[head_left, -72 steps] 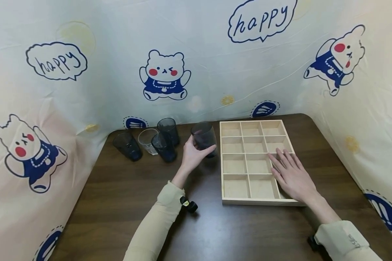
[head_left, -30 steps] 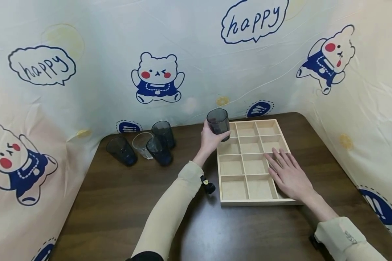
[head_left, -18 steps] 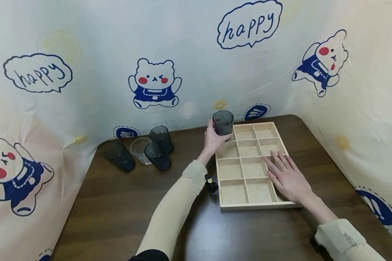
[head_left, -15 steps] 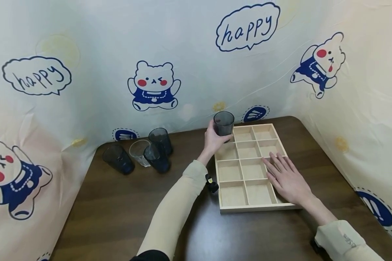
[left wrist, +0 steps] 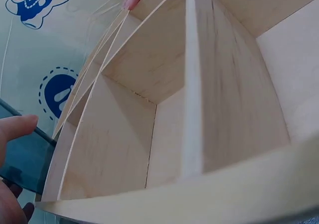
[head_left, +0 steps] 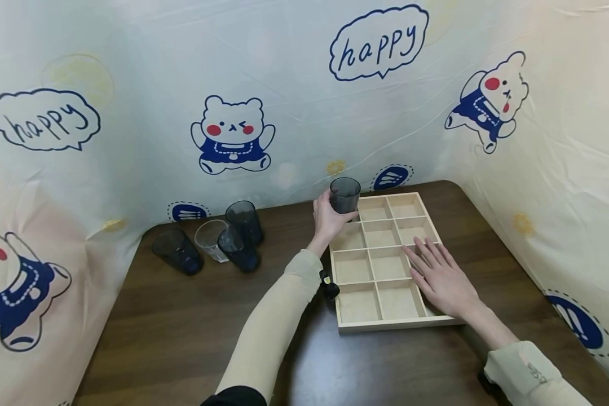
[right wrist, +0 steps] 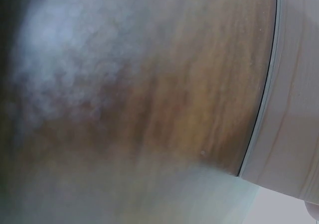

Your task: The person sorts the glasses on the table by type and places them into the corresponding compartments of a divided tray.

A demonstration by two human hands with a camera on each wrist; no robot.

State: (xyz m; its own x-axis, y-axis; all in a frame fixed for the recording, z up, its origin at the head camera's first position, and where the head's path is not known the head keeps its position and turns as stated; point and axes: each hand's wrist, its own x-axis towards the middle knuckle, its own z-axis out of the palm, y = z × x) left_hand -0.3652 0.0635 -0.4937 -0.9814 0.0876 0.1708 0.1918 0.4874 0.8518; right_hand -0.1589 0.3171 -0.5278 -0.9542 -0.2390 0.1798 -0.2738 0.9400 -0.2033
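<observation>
My left hand [head_left: 329,219] grips a dark tinted drinking glass [head_left: 345,196] between thumb and fingers, upright, at the far left corner compartment of a wooden divided box [head_left: 357,327]. In the left wrist view the glass [left wrist: 22,157] shows at the left edge, with its lower end at the box's corner compartment. My right hand [head_left: 444,282] lies flat with straight fingers over the box's right side, hiding some of its compartments. The right wrist view holds mostly the tabletop and the box's outer side [right wrist: 291,94].
At the table's far left stand several more glasses: a dark one [head_left: 177,251] leaning to one side, a clear one [head_left: 210,239], and two dark ones close together, the front one [head_left: 238,248] overlapping the rear one [head_left: 246,217]. A printed cloth [head_left: 147,141] hangs behind the brown table [head_left: 198,338].
My left hand has carried the dark glass rightward from the table beside the box to its far left corner compartment. The right hand has stayed on the box. The head view has shifted slightly.
</observation>
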